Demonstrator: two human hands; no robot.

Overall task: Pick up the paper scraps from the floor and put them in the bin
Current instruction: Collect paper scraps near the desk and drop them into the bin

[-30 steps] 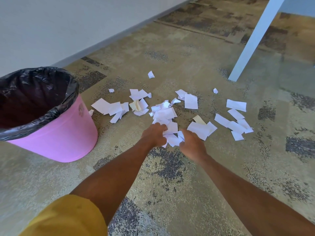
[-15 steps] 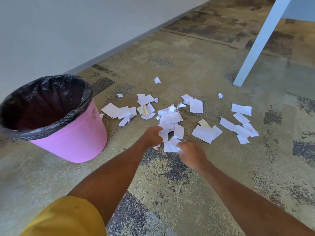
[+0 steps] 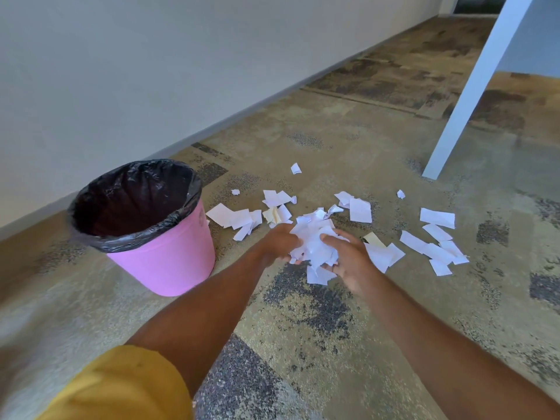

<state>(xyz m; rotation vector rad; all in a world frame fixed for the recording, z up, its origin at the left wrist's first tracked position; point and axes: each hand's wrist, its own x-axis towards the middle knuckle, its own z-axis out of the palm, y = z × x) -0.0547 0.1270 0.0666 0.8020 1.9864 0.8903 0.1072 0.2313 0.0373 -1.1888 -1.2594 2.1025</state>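
Both the left hand point(image 3: 280, 244) and right hand point(image 3: 348, 259) curled round one wad point(image 3: 315, 247) of scraps, pressing it between them, likely so none slipped. More scraps point(image 3: 437, 218) lay on the floor point(image 3: 303, 322) beside the bin point(image 3: 163, 262).

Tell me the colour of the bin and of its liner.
The bin is pink, and its liner is black. The head view, the only one, shows both plainly.

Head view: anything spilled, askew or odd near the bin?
Paper scraps lie strewn on the carpet right of the pink bin, which stands upright, liner in place. The left hand and right hand clutch a wad of scraps; some pieces hang beneath.
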